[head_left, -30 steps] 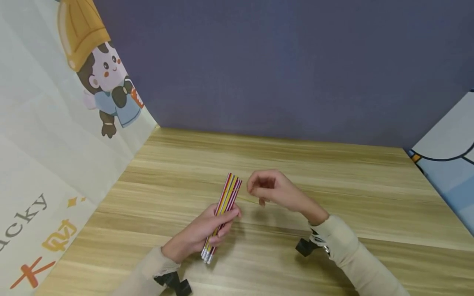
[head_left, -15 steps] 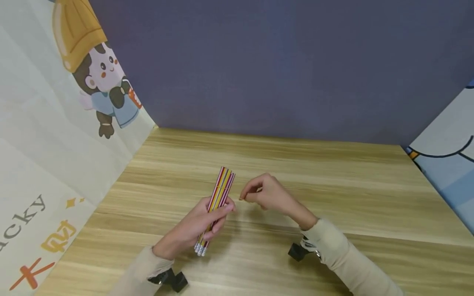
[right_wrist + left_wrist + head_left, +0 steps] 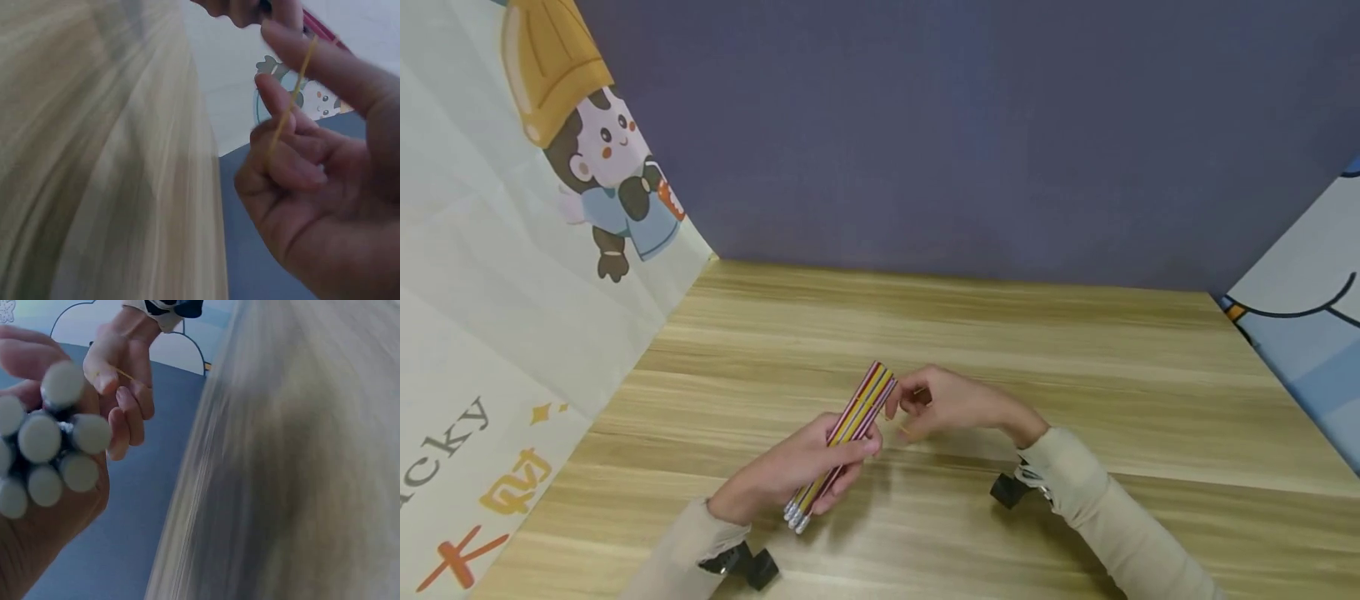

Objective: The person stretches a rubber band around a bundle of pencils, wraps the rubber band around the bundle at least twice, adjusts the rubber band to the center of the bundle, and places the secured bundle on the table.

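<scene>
Soft shadows on tabletop [image 3: 1037, 333]; wrist views blurry.

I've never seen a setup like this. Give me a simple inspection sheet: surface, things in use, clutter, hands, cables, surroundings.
Surface: wood-grain table, light brown and streaked.
Things in use: a bundle of striped pencils and a thin yellow band.
Clutter: nothing seen.
Hands: the left hand grips the pencils at a slant, pale ends nearer the person; the right hand, beside their far end, holds the band stretched.
Cables: nothing seen.
Surroundings: a dark blue-grey panel behind; a pale sheet with a cartoon figure left; a blue-and-white printed sheet right.
</scene>
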Motion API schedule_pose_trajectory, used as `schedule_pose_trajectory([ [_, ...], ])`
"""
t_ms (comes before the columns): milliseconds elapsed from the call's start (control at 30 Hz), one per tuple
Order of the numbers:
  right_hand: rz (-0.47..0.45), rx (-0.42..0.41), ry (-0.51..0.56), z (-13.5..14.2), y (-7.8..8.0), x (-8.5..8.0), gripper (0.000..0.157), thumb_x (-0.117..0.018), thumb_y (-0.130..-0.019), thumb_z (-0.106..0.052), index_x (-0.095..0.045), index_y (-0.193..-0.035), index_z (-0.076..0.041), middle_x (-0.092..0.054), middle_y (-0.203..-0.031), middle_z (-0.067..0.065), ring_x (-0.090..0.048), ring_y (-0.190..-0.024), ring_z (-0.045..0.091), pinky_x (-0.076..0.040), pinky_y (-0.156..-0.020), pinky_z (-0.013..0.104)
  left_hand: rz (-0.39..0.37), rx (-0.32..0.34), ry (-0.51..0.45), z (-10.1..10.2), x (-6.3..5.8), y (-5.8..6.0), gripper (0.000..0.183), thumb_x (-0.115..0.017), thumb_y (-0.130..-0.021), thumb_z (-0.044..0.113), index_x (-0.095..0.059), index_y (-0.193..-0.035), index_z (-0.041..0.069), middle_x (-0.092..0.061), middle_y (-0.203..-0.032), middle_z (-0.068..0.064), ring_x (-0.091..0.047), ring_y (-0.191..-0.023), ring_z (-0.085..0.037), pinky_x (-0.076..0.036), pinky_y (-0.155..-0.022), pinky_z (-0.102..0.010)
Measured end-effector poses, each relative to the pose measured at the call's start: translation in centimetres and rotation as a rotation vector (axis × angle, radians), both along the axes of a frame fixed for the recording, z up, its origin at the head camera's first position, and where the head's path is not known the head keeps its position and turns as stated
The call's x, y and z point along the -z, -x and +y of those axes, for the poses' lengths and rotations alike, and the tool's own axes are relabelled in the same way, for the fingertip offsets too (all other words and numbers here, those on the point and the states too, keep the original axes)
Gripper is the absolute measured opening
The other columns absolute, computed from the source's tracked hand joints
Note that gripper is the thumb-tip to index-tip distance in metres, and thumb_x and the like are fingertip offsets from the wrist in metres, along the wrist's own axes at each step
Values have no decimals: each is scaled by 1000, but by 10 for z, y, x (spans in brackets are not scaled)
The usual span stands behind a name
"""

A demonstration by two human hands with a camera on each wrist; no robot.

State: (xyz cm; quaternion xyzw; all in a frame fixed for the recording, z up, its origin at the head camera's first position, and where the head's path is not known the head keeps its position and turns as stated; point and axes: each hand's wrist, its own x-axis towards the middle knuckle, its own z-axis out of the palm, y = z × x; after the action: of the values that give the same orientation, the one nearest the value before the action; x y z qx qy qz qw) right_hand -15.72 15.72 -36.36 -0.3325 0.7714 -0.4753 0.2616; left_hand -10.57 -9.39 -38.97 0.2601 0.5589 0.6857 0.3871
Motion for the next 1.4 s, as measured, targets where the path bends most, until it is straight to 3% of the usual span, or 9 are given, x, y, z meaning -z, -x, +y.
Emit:
schedule_pose_trajectory([
  [133, -10, -75, -24, 3, -3, -5, 43, -85, -79, -19, -64, -112, -3, -47, -74, 7, -43, -66, 11, -38, -58, 19, -29, 90, -4, 0, 2, -1, 27, -46, -106, 16, -44, -111, -10, -50, -57, 1, -46, -36, -9, -36, -27, -27],
  [400, -64, -231, -101, 9, -12, -13, 52, -89, -75, -23, -61, -120, -20, -61, -98, 15, -44, -70, 9, -40, -59, 18, -100, 332, 79, 0, 3, -8, 30, -47, -106, 17, -40, -114, -11, -54, -58, 2, -52, -38, -8, -41, -28, -27],
  [567, 4, -203, -173, 7, -22, -25, 50, -90, -72, -33, -64, -114, -26, -62, -94, 13, -44, -68, 7, -41, -58, 19, -87, 366, 94, 0, 3, -12, 22, -48, -106, 17, -46, -109, -5, -55, -58, 2, -52, -38, -9, -41, -27, -28],
  [733, 323, -92, -396, -6, -39, -36, 39, -88, -70, -32, -67, -102, -24, -55, -91, -9, -50, -76, 6, -48, -64, 22, 15, 262, 214, 0, 5, -18, 30, -51, -105, 21, -49, -105, -9, -54, -52, 0, -51, -35, -8, -40, -27, -26],
  [867, 619, 1, -587, -23, -58, -40, 36, -89, -69, -26, -67, -96, -16, -49, -89, -5, -49, -71, 9, -48, -57, 22, 130, 134, 330, 1, 5, -23, 29, -54, -104, 23, -54, -101, -6, -53, -48, -3, -51, -32, -12, -40, -24, -32],
  [967, 813, 44, -661, -31, -70, -41, 40, -92, -67, -26, -66, -93, -11, -45, -90, 0, -48, -70, 11, -45, -53, 22, 172, 89, 366, 4, 4, -22, 24, -53, -104, 22, -55, -101, -2, -53, -47, -4, -51, -32, -13, -40, -23, -37],
  [1067, 951, 86, -685, -36, -80, -40, 39, -92, -66, -25, -64, -89, -11, -43, -93, 2, -49, -72, 13, -44, -49, 21, 134, 89, 345, 6, 4, -21, 24, -53, -104, 21, -54, -101, -3, -53, -48, -3, -51, -33, -11, -40, -25, -32],
  [1200, 1124, 127, -716, -46, -90, -33, 30, -88, -70, -20, -66, -87, -9, -41, -92, 2, -49, -73, 13, -46, -48, 18, 11, 101, 300, 5, 5, -21, 29, -54, -103, 23, -53, -101, -5, -53, -51, 0, -51, -35, -8, -40, -29, -21],
  [1400, 1309, 184, -765, -56, -94, -29, 30, -82, -70, -6, -70, -97, -2, -44, -89, 2, -47, -67, 9, -44, -46, 15, -87, 65, 232, 7, 7, -18, 35, -56, -102, 24, -52, -99, -10, -51, -53, 2, -48, -36, -6, -39, -31, -19],
])
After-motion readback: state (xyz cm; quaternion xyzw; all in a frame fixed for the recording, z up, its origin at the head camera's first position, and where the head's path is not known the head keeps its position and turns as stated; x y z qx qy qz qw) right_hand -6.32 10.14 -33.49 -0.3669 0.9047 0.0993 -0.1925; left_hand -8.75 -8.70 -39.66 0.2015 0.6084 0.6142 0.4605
